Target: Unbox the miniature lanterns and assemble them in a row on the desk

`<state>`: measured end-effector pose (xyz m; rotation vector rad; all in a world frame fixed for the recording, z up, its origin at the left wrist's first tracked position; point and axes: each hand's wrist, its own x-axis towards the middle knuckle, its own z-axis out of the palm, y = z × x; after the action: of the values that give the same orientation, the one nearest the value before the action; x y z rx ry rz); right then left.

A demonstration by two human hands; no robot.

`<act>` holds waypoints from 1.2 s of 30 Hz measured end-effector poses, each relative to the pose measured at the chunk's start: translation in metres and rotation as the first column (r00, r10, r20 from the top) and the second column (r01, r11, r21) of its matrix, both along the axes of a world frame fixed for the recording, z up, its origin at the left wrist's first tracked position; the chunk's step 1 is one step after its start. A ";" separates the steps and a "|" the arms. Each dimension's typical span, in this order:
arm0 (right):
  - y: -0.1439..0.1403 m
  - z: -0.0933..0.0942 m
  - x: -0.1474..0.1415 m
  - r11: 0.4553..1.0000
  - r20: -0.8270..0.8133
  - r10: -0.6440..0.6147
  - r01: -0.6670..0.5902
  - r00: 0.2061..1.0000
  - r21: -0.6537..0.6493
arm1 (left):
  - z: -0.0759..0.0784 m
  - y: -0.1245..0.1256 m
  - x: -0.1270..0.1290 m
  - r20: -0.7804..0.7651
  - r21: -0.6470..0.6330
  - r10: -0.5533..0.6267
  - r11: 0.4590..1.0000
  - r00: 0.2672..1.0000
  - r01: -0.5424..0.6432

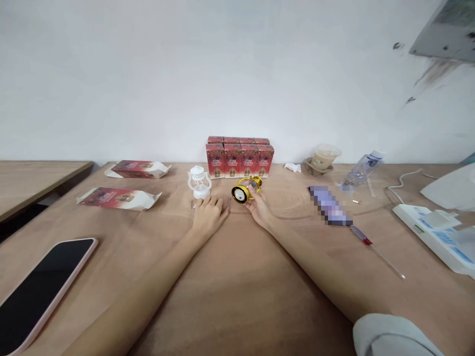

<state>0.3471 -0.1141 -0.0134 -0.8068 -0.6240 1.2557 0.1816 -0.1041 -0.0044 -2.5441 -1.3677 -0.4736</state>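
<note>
Gold catches our eye near the middle of the frame: a small gold lantern (pixel 246 189) lies tipped on its side in our right hand (pixel 260 208), the fingers curled around it and its round dark base facing left. Our left hand (pixel 208 216) rests palm down on the wooden table (pixel 237 291) just left of it, fingers spread flat and holding nothing; small metal bits lie at its fingertips, too small for us to identify. Just above that hand stands a clear lantern shell (pixel 199 182), upright, and we cannot tell whether anything is in it.

Behind both hands, against the wall, red boxes (pixel 239 157) stand closed in a tight block, their contents hidden. At the left lie two opened red cartons (pixel 118 198), flat on their sides with white flaps showing. Right of centre a lidded cup (pixel 323 157) holds a pale brown drink and sits in a cardboard holder; a clear plastic bottle (pixel 361 170) leans beside it. A red-handled screwdriver (pixel 376 250) lies lower right, and a dark phone (pixel 40 289) sits at the lower left.
</note>
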 end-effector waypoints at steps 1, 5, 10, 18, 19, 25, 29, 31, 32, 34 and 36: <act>0.000 0.000 0.000 1.000 0.000 0.008 -0.008 1.000 -0.004 | 0.001 -0.001 0.000 0.019 0.010 -0.001 1.000 1.000 0.001; 0.000 -0.002 -0.001 1.000 0.026 0.014 -0.015 1.000 0.006 | 0.001 -0.005 0.004 0.230 0.081 -0.083 0.994 0.970 0.066; -0.001 -0.004 -0.004 0.997 0.107 0.049 -0.055 0.993 0.057 | -0.003 -0.006 0.009 0.467 0.068 -0.132 0.991 0.875 0.113; -0.002 -0.004 -0.003 0.998 0.087 0.051 -0.054 0.995 0.033 | -0.005 0.000 0.007 0.562 -0.022 -0.081 0.993 0.823 0.112; -0.002 -0.004 -0.003 0.999 0.086 0.045 -0.047 0.995 0.021 | -0.005 0.000 0.007 0.565 -0.031 -0.083 0.992 0.821 0.122; -0.002 -0.003 -0.003 1.000 0.068 -0.012 0.012 0.998 0.011 | -0.008 0.001 0.008 0.572 -0.065 -0.067 0.990 0.818 0.126; 0.000 -0.003 -0.002 0.993 0.024 -0.116 0.115 0.993 0.037 | -0.009 0.008 0.007 0.574 -0.113 0.061 0.994 0.817 0.005; 0.000 -0.003 -0.003 0.989 0.037 -0.142 0.141 0.989 0.033 | -0.008 0.012 0.005 0.558 -0.145 0.128 0.988 0.820 -0.055; 0.000 -0.003 -0.003 0.988 0.049 -0.152 0.151 0.987 0.027 | -0.008 0.015 0.004 0.547 -0.159 0.152 0.984 0.823 -0.076; -0.001 -0.002 -0.005 0.986 0.065 -0.164 0.163 0.984 0.023 | -0.007 0.018 0.003 0.523 -0.187 0.184 0.977 0.832 -0.099; -0.002 -0.002 -0.005 0.986 0.076 -0.164 0.162 0.983 0.034 | -0.006 0.018 0.003 0.498 -0.206 0.199 0.973 0.844 -0.108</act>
<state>0.3418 -0.1158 -0.0152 -0.8701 -0.6244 1.0683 0.1845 -0.0862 -0.0101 -2.5060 -1.8450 -1.1186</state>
